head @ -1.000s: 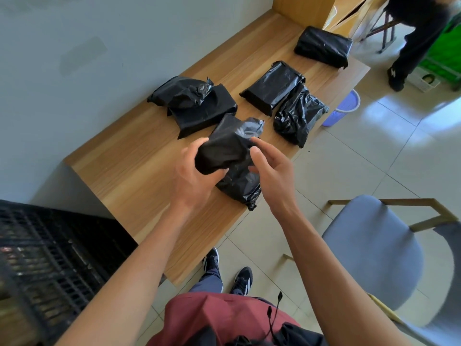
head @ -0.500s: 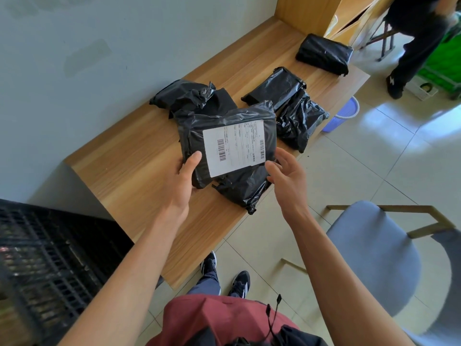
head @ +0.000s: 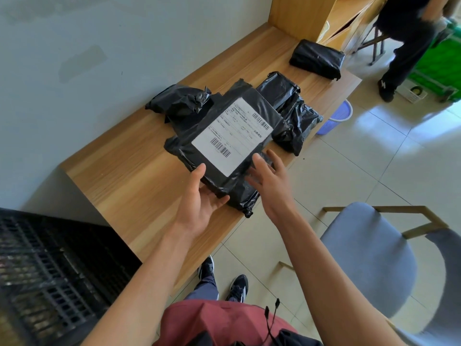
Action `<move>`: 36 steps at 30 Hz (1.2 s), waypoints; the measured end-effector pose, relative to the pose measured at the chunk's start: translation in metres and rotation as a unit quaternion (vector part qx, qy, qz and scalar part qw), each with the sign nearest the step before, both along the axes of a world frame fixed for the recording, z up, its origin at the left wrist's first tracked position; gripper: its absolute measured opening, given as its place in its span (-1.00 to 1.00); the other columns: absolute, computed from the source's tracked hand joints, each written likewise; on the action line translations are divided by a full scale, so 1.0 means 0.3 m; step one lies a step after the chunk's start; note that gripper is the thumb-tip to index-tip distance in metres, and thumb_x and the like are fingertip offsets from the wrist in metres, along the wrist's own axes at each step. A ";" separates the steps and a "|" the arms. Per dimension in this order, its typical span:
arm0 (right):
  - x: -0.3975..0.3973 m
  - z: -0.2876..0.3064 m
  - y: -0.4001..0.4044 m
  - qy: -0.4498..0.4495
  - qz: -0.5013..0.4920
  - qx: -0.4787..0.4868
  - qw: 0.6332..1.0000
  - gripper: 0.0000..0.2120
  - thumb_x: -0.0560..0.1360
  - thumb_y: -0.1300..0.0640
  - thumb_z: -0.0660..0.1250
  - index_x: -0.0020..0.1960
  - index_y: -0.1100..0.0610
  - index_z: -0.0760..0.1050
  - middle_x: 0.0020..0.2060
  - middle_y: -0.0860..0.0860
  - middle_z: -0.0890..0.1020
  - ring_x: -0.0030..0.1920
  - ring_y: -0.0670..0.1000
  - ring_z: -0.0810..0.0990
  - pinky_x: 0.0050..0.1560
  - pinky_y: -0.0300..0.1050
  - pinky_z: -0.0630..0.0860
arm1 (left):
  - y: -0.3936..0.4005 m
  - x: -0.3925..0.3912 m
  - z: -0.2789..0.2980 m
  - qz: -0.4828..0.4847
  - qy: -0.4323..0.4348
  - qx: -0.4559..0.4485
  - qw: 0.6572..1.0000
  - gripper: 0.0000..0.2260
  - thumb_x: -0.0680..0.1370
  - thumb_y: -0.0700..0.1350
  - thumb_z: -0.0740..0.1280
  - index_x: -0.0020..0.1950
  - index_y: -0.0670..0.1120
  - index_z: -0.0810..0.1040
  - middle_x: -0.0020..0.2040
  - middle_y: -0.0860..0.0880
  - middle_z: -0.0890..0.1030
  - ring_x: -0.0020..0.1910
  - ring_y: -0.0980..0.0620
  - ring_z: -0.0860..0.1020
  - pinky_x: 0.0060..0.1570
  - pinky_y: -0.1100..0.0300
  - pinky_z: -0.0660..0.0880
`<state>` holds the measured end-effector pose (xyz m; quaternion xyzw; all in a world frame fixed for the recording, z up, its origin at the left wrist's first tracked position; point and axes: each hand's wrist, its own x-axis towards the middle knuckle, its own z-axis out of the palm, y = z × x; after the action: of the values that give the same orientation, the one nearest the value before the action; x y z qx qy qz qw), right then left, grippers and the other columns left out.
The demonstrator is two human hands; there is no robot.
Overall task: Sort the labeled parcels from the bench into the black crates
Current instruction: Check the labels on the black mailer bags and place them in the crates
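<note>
Parcel in hand: a black plastic parcel with a white label facing up; two barcodes show on the label, but the text is too small for me to read.
Left hand: my left hand is under the near corner of the parcel, palm up, thumb lying on the top edge and fingers curled under it, so it carries and holds the parcel above the bench.
Right hand: my right hand is just beside the right edge of the parcel, fingers spread and relaxed, holding nothing; it is blurred, and I cannot tell if the fingertips touch the plastic.
Second parcel: another black parcel lies on the near edge of the bench, partly under the one I hold.
Other parcels: a crumpled one to the left behind, two together to the right behind, and one alone at the far end of the bench.
Crate: a black crate stands at the lower left, beside the bench end.
Around: a blue-grey chair at my right, a purple basket on the floor near the bench, another person standing at the far right.
</note>
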<state>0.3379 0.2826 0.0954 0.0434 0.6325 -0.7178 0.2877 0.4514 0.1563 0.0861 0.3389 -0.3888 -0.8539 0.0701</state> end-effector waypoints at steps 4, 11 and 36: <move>0.011 0.022 -0.023 0.002 -0.015 -0.048 0.999 -0.62 0.64 0.15 0.38 0.43 0.06 0.44 0.17 0.00 0.73 0.19 0.03 0.71 0.18 0.07 0.67 | 0.036 0.000 -0.002 -0.027 0.016 0.000 1.000 -0.60 0.60 0.19 0.30 0.41 0.11 0.56 0.36 -0.14 0.62 0.36 -0.22 0.54 0.27 -0.16 0.50; 0.002 0.037 -0.010 0.000 -0.062 -0.070 0.996 -0.60 0.61 0.25 0.41 0.42 0.04 0.47 0.14 0.02 0.74 0.15 0.06 0.73 0.13 0.10 0.69 | 0.054 0.012 -0.016 -0.068 0.001 -0.042 0.997 -0.48 0.58 0.19 0.34 0.50 0.03 0.46 0.36 -0.16 0.61 0.37 -0.25 0.55 0.30 -0.22 0.46; 0.012 0.071 0.100 0.111 -0.076 0.000 0.991 -0.67 0.67 0.19 0.35 0.42 0.16 0.52 0.20 0.04 0.72 0.18 0.08 0.72 0.08 0.06 0.70 | 0.016 -0.040 0.095 -0.067 0.037 -0.378 0.923 -0.60 0.61 -0.21 0.43 0.42 0.01 0.52 0.25 0.09 0.67 0.27 0.12 0.61 0.15 0.19 0.62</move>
<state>0.3415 0.3127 0.1168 0.0113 0.6555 -0.7379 0.1601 0.4395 0.1611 0.1146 0.2283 -0.7013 -0.6585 0.1498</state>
